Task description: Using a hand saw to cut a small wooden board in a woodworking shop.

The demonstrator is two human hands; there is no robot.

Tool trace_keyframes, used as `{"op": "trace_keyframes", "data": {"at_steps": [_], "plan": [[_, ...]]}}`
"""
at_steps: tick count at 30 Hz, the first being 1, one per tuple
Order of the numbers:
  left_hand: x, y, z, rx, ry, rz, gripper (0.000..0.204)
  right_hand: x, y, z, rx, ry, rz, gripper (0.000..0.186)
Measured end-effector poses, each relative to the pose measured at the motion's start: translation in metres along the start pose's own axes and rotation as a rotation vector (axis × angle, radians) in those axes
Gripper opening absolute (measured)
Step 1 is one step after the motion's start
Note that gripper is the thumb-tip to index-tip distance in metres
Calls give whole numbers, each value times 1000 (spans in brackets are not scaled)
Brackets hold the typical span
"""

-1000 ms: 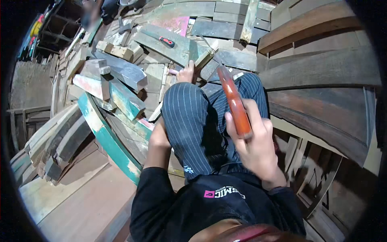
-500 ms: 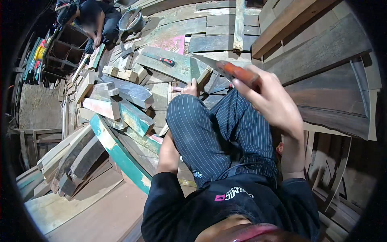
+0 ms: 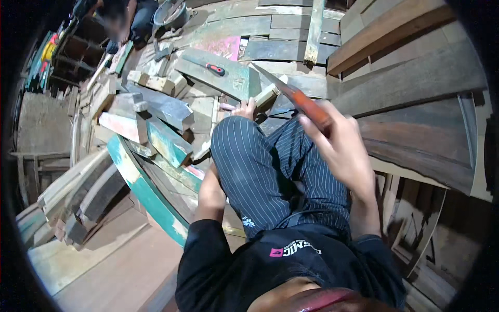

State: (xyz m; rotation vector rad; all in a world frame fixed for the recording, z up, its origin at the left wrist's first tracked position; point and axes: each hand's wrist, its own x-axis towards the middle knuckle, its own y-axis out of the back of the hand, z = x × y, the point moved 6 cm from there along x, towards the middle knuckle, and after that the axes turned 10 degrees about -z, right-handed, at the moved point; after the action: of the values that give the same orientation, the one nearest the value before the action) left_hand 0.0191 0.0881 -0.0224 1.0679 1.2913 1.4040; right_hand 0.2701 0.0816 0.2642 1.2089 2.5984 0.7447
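Note:
My right hand [image 3: 338, 143] is closed round the orange-red handle of a handsaw [image 3: 301, 101], held up above my right knee. Its narrow-looking blade points up and to the left, toward a short pale wood block [image 3: 271, 93]. Beyond my raised left knee, my left hand [image 3: 245, 110] shows only in part, its fingers bent near the end of a worn green board [image 3: 236, 78]. Next to those fingers lies a pinkish rod [image 3: 227, 106]; what the hand grips is hidden. On the green board rests a tool with a red and black handle [image 3: 215, 69].
Wood offcuts [image 3: 169, 117] and a curved teal-painted plank [image 3: 150, 195] crowd the left side. A hammer [image 3: 162, 53] lies farther off, near a bucket [image 3: 171, 15] and a crouching person [image 3: 140, 23]. Wide panels and a brown beam [image 3: 387, 39] stand at the right.
My right hand has come slightly lower and to the left with the handsaw, whose blade now tilts more steeply. The view has shifted a little; my left hand stays by the board.

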Motion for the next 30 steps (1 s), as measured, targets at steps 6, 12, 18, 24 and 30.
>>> {"op": "trace_keyframes", "data": {"at_steps": [6,12,18,24,30], "plan": [[-5,5,2,8,-9,130,29,-41,13,-14,-9,-204,-128,25],[-7,-5,1,78,-122,104,34,40,-58,44,37,-254,-86,22],[-11,-2,1,103,-168,105,32,-18,-37,23,4,-133,-78,23],[-11,3,1,141,-164,69,30,-29,-62,15,16,-149,-254,31],[-9,1,0,125,-137,-18,34,-13,-69,31,63,-55,-69,26]]}}
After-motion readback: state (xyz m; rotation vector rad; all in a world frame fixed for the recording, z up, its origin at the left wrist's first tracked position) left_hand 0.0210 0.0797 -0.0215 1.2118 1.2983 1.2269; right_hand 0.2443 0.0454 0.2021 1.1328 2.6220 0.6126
